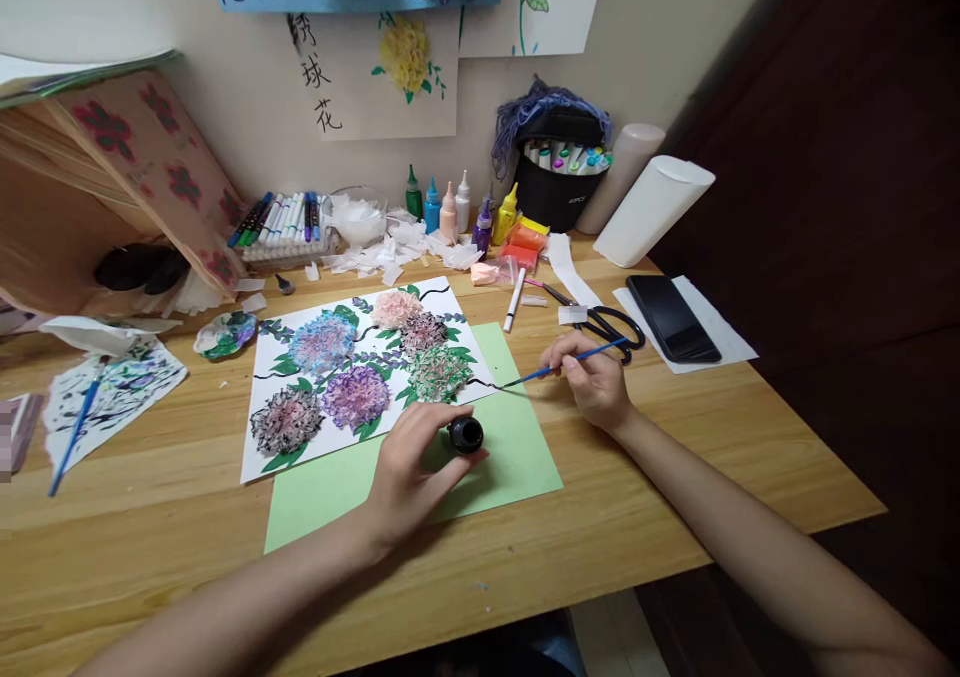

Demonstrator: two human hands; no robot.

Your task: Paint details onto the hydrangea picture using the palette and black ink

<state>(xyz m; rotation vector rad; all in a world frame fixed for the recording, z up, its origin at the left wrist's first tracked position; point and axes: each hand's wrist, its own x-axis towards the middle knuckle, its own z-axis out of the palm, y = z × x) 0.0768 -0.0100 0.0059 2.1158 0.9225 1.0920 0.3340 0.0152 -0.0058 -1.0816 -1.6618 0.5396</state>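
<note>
My left hand is wrapped round a small black ink bottle, uncapped, above the green sheet. In my right hand a thin blue paintbrush is pinched, its dark tip at the right edge of the white paper. A wavy black line ends by that tip. On the white paper, which overlaps the green sheet, are several fluffy flowers, among them a purple one and a green one, with painted green leaves and black stems.
Black scissors and a phone lie right of the paper. Paint bottles, paper scraps and a marker case line the back. Another brush rests on a stained tissue at left.
</note>
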